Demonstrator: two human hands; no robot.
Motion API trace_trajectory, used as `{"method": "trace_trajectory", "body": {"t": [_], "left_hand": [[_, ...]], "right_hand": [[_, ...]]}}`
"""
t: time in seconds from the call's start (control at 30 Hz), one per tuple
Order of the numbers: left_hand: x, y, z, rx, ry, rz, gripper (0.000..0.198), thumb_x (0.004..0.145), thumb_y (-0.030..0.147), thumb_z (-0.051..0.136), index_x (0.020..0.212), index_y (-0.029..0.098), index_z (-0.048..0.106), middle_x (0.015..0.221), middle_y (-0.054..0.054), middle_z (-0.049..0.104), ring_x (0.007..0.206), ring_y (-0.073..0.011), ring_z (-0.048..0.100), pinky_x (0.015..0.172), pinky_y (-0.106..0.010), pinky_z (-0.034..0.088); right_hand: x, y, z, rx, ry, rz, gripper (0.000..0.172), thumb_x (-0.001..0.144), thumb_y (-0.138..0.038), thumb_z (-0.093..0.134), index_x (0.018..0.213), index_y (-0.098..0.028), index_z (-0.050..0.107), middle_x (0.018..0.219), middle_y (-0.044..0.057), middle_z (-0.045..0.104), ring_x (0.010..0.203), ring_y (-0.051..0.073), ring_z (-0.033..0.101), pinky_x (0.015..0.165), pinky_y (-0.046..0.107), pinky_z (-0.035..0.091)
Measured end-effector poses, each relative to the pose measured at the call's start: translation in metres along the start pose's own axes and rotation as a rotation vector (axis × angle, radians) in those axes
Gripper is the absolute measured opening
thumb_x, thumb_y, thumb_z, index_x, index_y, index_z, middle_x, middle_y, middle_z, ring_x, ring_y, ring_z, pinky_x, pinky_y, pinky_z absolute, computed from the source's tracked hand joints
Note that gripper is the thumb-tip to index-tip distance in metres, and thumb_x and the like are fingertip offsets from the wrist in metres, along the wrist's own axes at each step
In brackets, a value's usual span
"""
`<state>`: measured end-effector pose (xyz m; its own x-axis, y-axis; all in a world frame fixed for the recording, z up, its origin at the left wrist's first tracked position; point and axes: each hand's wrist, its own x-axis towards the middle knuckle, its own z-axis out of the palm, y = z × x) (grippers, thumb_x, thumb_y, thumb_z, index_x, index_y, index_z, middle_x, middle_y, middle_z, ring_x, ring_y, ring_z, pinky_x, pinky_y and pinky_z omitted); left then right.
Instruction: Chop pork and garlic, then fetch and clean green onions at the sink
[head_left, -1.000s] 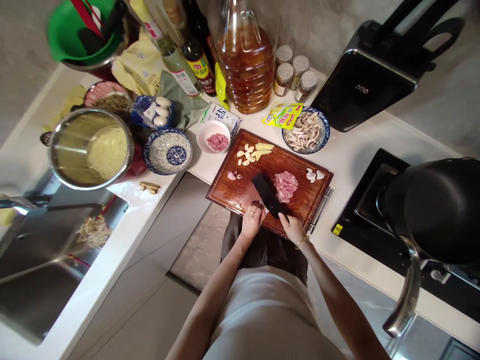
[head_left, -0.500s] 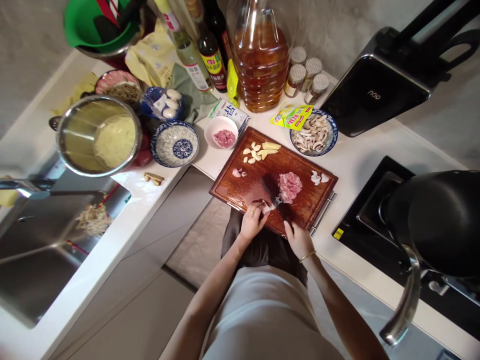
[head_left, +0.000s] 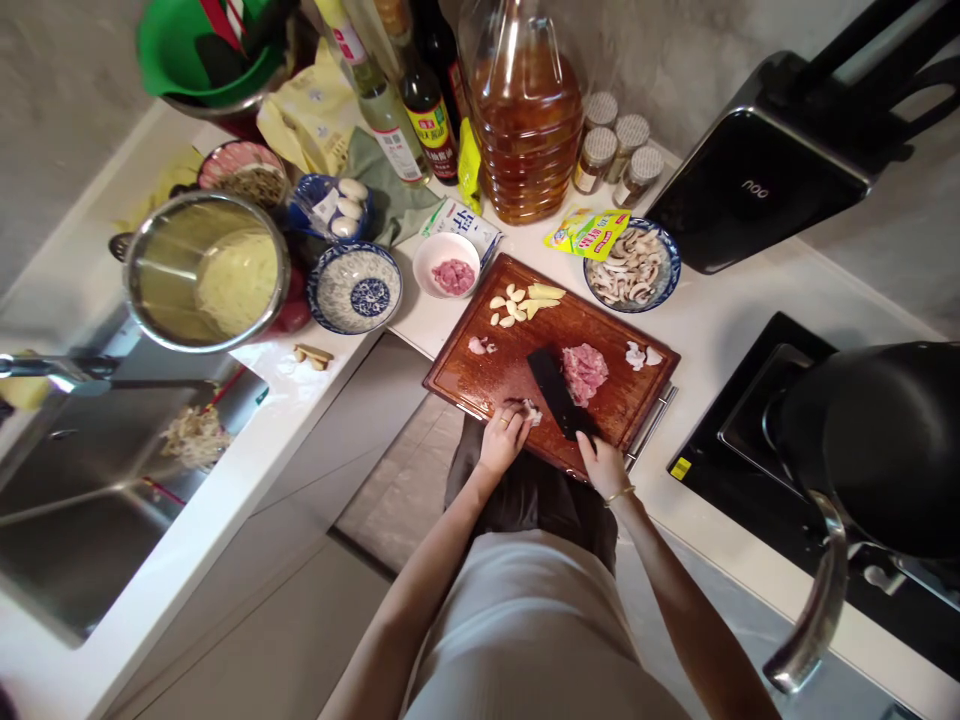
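Note:
On the wooden cutting board (head_left: pixel 517 350) my right hand (head_left: pixel 601 466) is closed round the handle of a black cleaver (head_left: pixel 553 388). Its blade lies between a pile of sliced raw meat (head_left: pixel 584 374) and a small piece of meat (head_left: pixel 531 411). My left hand (head_left: pixel 506 437) presses that small piece at the board's near edge, fingers curled over it. Garlic cloves (head_left: pixel 510 305) and ginger slices (head_left: pixel 543 296) lie at the far side of the board. Pale scraps (head_left: pixel 642 355) sit near the right edge, and a pinkish bit (head_left: pixel 481 345) lies at the left.
Left of the board are a white bowl of meat (head_left: pixel 424 262), a blue-patterned bowl (head_left: pixel 322 290) and a steel pot (head_left: pixel 135 280). Behind stand an oil jug (head_left: pixel 529 140) and spice jars (head_left: pixel 596 160). A mushroom bowl (head_left: pixel 673 285), knife block (head_left: pixel 750 190) and wok (head_left: pixel 877 440) are right; a sink (head_left: pixel 82 500) is left.
My right hand has shifted the cleaver slightly right, away from my left fingers, and its blade now shows flatter and clearer. My left hand stays on the small piece. The view shifted slightly.

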<state>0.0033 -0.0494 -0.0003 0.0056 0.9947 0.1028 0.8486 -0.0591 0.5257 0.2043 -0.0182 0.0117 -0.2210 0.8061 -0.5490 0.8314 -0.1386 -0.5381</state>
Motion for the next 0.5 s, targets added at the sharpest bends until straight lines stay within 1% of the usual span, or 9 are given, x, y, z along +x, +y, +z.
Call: {"method": "trace_trajectory", "body": {"t": [0.07,0.1,0.13,0.2,0.27,0.37,0.5], "left_hand": [[-0.001,-0.001,-0.005,-0.04,-0.025,0.034,0.02,0.083,0.024,0.05,0.103,0.019,0.054,0.105,-0.009,0.059,0.108,-0.0195,0.051,0.092,-0.039,0.044],[-0.002,-0.001,-0.008,-0.058,-0.036,0.044,0.024,0.083,0.024,0.05,0.106,0.019,0.053,0.107,-0.009,0.058,0.109,-0.0196,0.05,0.093,-0.04,0.043],[-0.002,-0.001,-0.01,-0.074,-0.041,0.043,0.027,0.083,0.025,0.049,0.109,0.019,0.051,0.109,-0.009,0.057,0.11,-0.0198,0.05,0.094,-0.041,0.042],[-0.003,0.0,-0.013,-0.089,-0.029,0.01,0.029,0.084,0.025,0.049,0.112,0.018,0.05,0.112,-0.01,0.056,0.111,-0.0202,0.049,0.094,-0.041,0.042],[-0.003,0.001,-0.013,-0.083,-0.005,-0.024,0.028,0.083,0.024,0.05,0.111,0.018,0.05,0.111,-0.011,0.056,0.11,-0.0203,0.049,0.094,-0.041,0.042],[-0.002,0.001,-0.01,-0.053,-0.001,-0.025,0.024,0.083,0.023,0.05,0.106,0.018,0.052,0.105,-0.009,0.058,0.107,-0.0203,0.051,0.093,-0.04,0.042],[0.0,0.0,-0.003,-0.021,-0.008,0.002,0.016,0.083,0.02,0.048,0.097,0.017,0.054,0.098,-0.009,0.059,0.103,-0.0206,0.052,0.091,-0.039,0.043]], "right_hand": [[-0.006,0.007,-0.006,0.025,0.024,0.053,0.053,0.089,-0.047,0.024,0.088,-0.014,0.066,0.08,0.012,0.068,0.073,0.019,0.062,0.061,0.023,0.038],[-0.008,0.007,-0.008,0.028,0.037,0.069,0.054,0.089,-0.047,0.023,0.089,-0.013,0.066,0.08,0.012,0.068,0.072,0.019,0.062,0.061,0.023,0.038],[-0.011,0.003,-0.01,0.025,0.049,0.068,0.054,0.09,-0.046,0.023,0.089,-0.013,0.065,0.08,0.013,0.068,0.073,0.019,0.062,0.061,0.023,0.038],[-0.016,-0.009,-0.012,0.003,0.058,0.014,0.052,0.09,-0.044,0.024,0.091,-0.013,0.065,0.081,0.013,0.067,0.074,0.019,0.062,0.063,0.023,0.038],[-0.021,-0.024,-0.012,-0.052,0.04,-0.057,0.048,0.09,-0.042,0.026,0.093,-0.014,0.064,0.081,0.012,0.067,0.074,0.018,0.062,0.064,0.023,0.038],[-0.027,-0.041,-0.008,-0.182,-0.006,-0.078,0.047,0.09,-0.043,0.027,0.088,-0.014,0.064,0.072,0.011,0.067,0.065,0.018,0.061,0.059,0.024,0.036],[-0.031,-0.047,-0.003,-0.307,-0.041,-0.084,0.05,0.091,-0.044,0.024,0.08,-0.014,0.062,0.065,0.011,0.066,0.054,0.016,0.059,0.051,0.023,0.031]]}}
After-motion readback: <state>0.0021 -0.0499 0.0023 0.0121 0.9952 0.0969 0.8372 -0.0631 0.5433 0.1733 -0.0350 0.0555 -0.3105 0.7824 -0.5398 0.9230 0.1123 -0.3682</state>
